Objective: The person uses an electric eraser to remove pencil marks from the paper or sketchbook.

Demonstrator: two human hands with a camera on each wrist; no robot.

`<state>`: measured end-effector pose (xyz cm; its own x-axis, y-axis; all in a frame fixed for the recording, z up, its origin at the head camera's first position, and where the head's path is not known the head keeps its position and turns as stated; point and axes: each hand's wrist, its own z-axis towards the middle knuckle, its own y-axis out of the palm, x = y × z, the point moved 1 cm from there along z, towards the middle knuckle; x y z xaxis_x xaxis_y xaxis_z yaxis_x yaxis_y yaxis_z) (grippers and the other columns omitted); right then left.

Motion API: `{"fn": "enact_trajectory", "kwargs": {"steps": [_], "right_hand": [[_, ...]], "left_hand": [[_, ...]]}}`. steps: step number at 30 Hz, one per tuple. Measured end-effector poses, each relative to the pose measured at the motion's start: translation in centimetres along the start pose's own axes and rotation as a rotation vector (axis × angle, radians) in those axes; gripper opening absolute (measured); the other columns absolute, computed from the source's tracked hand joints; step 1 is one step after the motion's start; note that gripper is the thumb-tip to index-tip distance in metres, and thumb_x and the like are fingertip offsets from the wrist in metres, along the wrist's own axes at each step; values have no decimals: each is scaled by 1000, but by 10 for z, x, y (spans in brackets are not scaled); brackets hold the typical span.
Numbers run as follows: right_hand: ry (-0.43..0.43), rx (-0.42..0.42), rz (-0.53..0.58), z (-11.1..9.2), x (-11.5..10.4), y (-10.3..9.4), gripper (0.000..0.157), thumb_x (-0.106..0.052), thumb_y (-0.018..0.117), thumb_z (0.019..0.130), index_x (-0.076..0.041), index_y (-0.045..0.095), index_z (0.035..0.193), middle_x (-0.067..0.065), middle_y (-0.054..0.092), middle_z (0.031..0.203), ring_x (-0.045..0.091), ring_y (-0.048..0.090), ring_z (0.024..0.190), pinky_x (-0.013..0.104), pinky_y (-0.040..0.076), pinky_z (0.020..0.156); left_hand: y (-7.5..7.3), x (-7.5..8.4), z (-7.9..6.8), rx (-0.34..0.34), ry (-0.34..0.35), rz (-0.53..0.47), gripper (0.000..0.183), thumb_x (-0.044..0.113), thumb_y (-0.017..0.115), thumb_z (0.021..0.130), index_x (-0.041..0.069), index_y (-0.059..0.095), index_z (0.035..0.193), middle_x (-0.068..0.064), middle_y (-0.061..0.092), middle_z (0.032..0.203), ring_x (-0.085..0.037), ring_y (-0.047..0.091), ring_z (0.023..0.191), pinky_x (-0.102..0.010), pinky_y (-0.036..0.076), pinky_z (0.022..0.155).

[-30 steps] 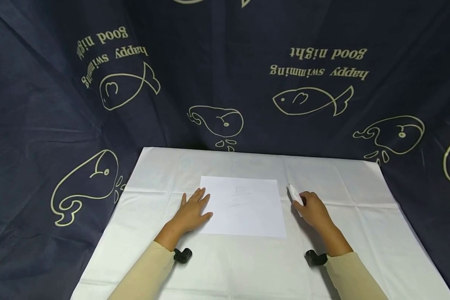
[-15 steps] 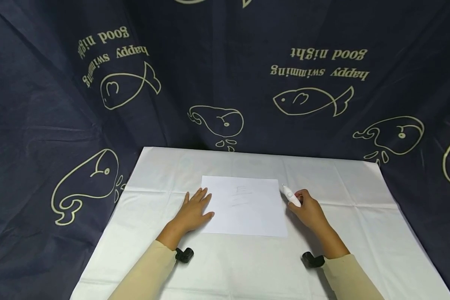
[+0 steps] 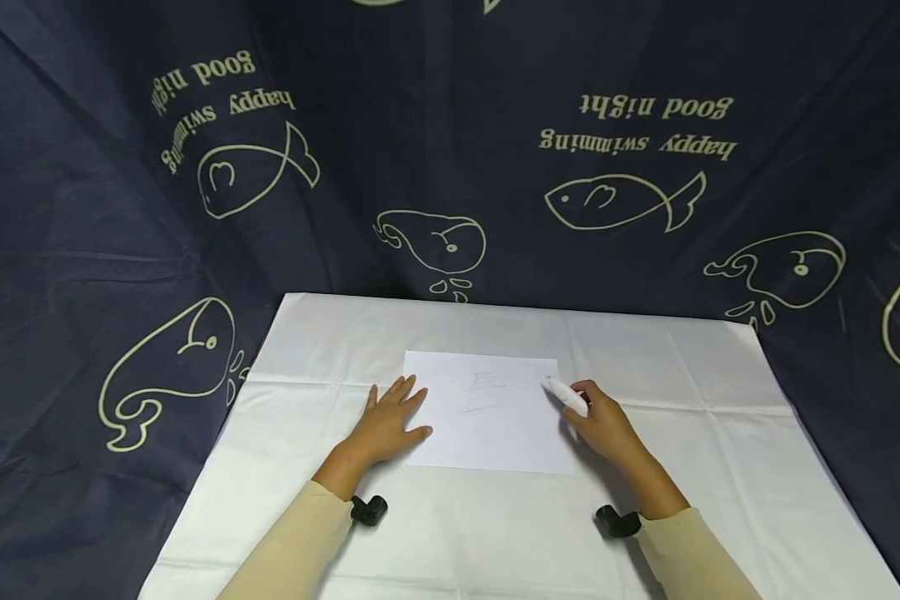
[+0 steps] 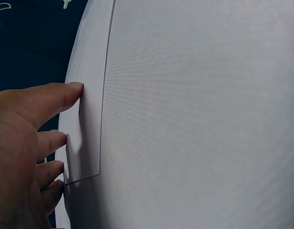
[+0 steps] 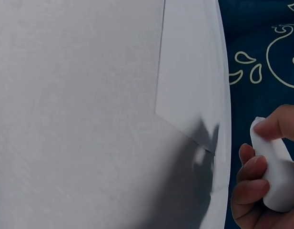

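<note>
We see a left hand [image 3: 382,427], fingers spread, apparently steadying paper [image 3: 498,427], a right hand [image 3: 604,427] gripping a white pen-like tool [image 3: 568,395].

Cloth-screened workspace — navy fish-print curtain [image 3: 427,108]; white-covered table [image 3: 487,533]

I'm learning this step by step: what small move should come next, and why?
Probably bring the right hand left, toward the faint lines: its white tool points over the right edge of the paper, and the left hand rests on its left side.
</note>
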<state>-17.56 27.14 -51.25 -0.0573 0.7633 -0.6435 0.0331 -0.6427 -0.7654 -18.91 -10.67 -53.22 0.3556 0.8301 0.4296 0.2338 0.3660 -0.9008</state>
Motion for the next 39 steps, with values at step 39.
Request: {"fn": "enact_trajectory", "kwargs": {"steps": [39], "right_hand": [[-94, -140, -79, 0, -21, 28, 22, -24, 72, 92, -10, 75, 109, -1, 67, 79, 12, 48, 66, 27, 40, 62]], "left_hand": [[9, 1, 3, -16, 13, -2, 76, 56, 65, 92, 21, 43, 155, -10, 21, 170, -30, 17, 159, -74, 2, 119]]}}
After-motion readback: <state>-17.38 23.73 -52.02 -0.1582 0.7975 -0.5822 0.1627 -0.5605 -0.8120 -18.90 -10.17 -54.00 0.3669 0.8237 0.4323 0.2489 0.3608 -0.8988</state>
